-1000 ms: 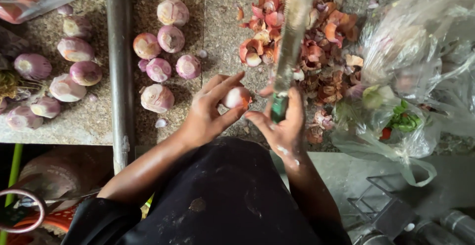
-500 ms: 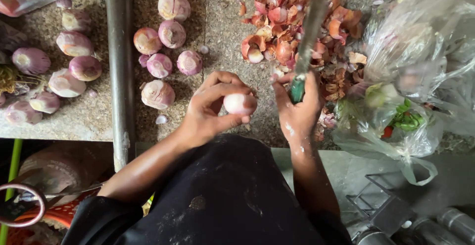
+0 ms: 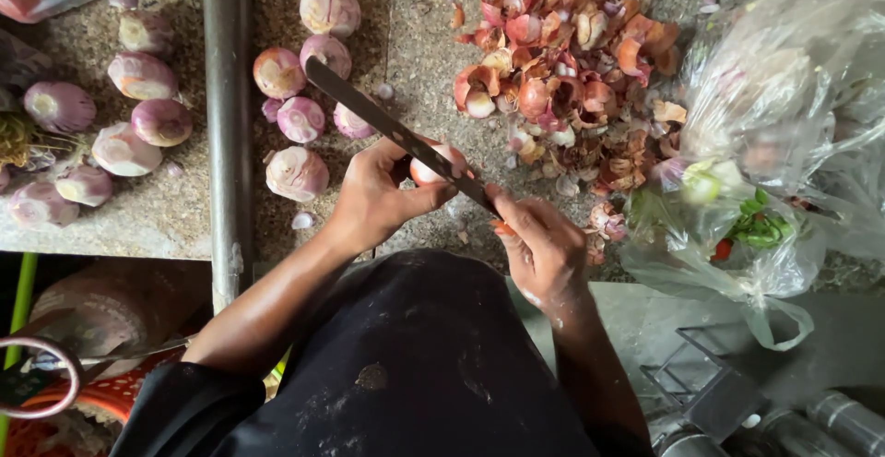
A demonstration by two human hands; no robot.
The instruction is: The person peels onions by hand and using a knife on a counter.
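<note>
Pink onion (image 3: 429, 169) sits mid-frame, clamped in the left hand (image 3: 373, 194) fingers; right hand (image 3: 544, 249) fingers are wrapped on a knife (image 3: 396, 132) whose blade lies across it, tip toward ten o'clock. Peeling seems underway; skins (image 3: 562, 60) lie at one o'clock on the surface (image 3: 424, 42).

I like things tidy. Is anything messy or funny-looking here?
Yes. A heap of reddish onion peels is scattered loosely over the stone counter, with small bits strewn toward the left hand holding an onion. Peeled onions lie loose, not in any bowl.
</note>
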